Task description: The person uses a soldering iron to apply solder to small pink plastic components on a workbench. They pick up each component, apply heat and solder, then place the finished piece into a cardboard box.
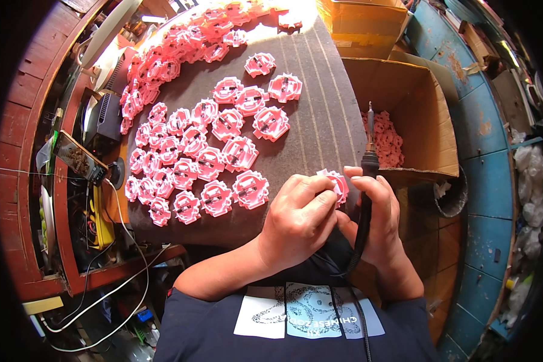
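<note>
Near the right front corner of the dark grey mat (320,90), my left hand (298,220) is closed round a pink plastic piece (338,186), partly hidden by its fingers. My right hand (380,220), just beside it, grips a soldering iron (370,160), its metal tip pointing upward, away from the piece, and its black cord hanging toward me. Loose groups of similar pink pieces (249,188), with dark parts at their middles, lie face up across the mat, and a dense heap of them (166,69) runs along its far left edge.
An open cardboard box (428,123) holding pink pieces stands at the right, another box (359,21) behind it, a bin (455,202) below. Blue cabinets (482,187) line the right side. At the left are a phone on a stand (78,157), white cables and a black device (99,120).
</note>
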A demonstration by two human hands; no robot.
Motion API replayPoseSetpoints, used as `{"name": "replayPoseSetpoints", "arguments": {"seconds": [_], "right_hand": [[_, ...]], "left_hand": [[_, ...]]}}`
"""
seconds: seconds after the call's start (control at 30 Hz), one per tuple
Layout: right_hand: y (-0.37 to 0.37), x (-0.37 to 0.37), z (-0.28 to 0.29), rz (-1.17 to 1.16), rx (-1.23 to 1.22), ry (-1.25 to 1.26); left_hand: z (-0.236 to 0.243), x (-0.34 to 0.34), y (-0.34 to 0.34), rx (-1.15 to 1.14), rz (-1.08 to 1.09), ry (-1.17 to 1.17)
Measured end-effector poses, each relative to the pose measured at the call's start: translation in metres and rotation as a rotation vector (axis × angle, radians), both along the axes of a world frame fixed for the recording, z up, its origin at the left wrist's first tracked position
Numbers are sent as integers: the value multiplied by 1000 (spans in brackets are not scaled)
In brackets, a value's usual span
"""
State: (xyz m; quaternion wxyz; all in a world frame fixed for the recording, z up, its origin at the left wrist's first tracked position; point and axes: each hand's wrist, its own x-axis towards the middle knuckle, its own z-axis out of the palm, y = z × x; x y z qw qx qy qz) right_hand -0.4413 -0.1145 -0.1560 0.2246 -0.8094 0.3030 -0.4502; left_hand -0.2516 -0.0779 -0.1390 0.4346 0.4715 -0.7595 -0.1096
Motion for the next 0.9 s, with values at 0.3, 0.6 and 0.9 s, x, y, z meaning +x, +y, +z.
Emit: {"name": "replayPoseSetpoints", "arguments": {"seconds": [0.3,0.6,0.9], "right_hand": [[-3,2,-3,5,49,-29],[-5,4,-8,15,22,-65],[-1,5,-7,-19,68,-72]], "left_hand": [[1,1,0,2,-3,1],[2,0,0,-4,0,0],[24,15,-7,7,77,42]]}}
